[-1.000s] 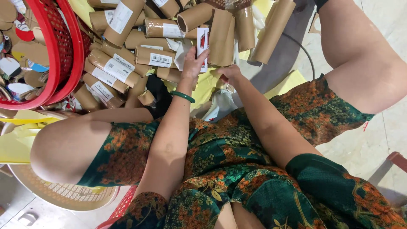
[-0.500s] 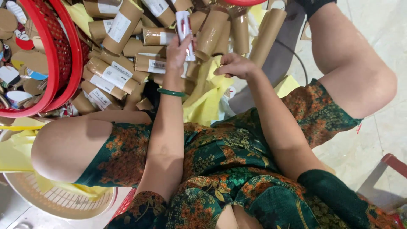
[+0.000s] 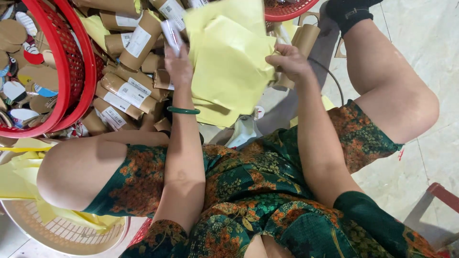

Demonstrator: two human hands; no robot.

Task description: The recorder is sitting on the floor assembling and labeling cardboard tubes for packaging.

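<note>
My left hand, with a green bangle on the wrist, is raised and grips a small white packet with red print. My right hand pinches the edge of a large yellow paper sheet and holds it up over the pile of brown cardboard tubes with white labels. The sheet hides the tubes behind it. I sit on the floor in a green flowered dress, knees apart.
Two stacked red mesh baskets holding cardboard cut-outs stand at the left. Another red basket is at the top. A pale plastic basket and yellow sheets lie bottom left. Tiled floor spreads to the right.
My right hand has lifted the yellow sheet from the floor up over the tubes. My left hand has risen higher with the white packet.
</note>
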